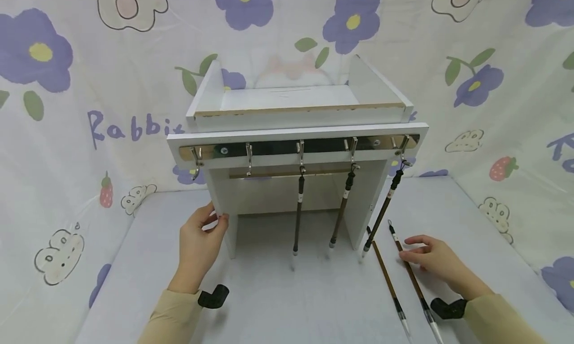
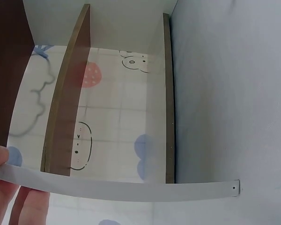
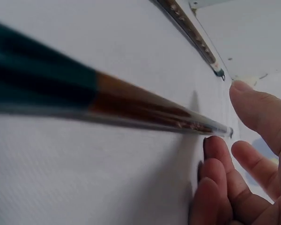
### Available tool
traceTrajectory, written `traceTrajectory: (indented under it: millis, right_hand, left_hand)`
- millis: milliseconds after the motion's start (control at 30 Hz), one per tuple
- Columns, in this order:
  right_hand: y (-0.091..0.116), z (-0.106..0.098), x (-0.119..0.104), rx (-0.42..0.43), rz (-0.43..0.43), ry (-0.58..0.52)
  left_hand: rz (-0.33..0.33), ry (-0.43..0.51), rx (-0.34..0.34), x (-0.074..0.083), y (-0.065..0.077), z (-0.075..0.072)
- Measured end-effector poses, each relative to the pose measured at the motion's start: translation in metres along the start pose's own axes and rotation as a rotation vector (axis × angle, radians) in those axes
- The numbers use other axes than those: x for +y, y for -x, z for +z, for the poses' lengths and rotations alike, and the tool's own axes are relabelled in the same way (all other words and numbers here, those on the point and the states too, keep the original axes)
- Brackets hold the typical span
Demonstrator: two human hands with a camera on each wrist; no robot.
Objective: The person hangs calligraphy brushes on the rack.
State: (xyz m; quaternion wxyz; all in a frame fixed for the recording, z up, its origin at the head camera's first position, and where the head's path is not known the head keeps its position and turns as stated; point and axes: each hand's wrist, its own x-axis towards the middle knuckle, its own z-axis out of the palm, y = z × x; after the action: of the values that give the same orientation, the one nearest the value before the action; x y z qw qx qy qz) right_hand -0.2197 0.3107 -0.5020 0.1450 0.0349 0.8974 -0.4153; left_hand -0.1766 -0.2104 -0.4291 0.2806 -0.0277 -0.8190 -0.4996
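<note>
My left hand [image 1: 199, 247] holds the left side panel [image 2: 126, 190] of a white wooden rack [image 1: 287, 127], thumb on one face and fingers on the other. Beside a calligraphy brush [image 1: 416, 283] lying on the table is my right hand [image 1: 437, 261]. In the right wrist view its thumb stands apart from that brush [image 3: 140, 105], while the fingertips [image 3: 218, 147] are close to the handle; contact is unclear. A second brush [image 1: 386, 271] lies to its left. Three more brushes hang by their loops from the rack's hooks: one [image 1: 298, 214] near the middle, another [image 1: 342, 212], and a third [image 1: 382, 213] rightmost.
A shiny metal strip [image 1: 273, 148] with several hooks runs across the rack's front; the two left hooks carry no brush. An open tray-like top [image 1: 296, 118] tops the rack. Patterned cloth [image 1: 134, 85] hangs behind the white table [image 1: 264, 294].
</note>
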Motion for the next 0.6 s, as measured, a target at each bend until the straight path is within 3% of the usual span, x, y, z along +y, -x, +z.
traceTrajectory:
  millis: [600]
  right_hand:
    - [0.0002, 0.0070, -0.0053, 0.067, -0.012, 0.033]
  left_hand:
    - [-0.014, 0.008, -0.006, 0.0027, 0.0001, 0.0006]
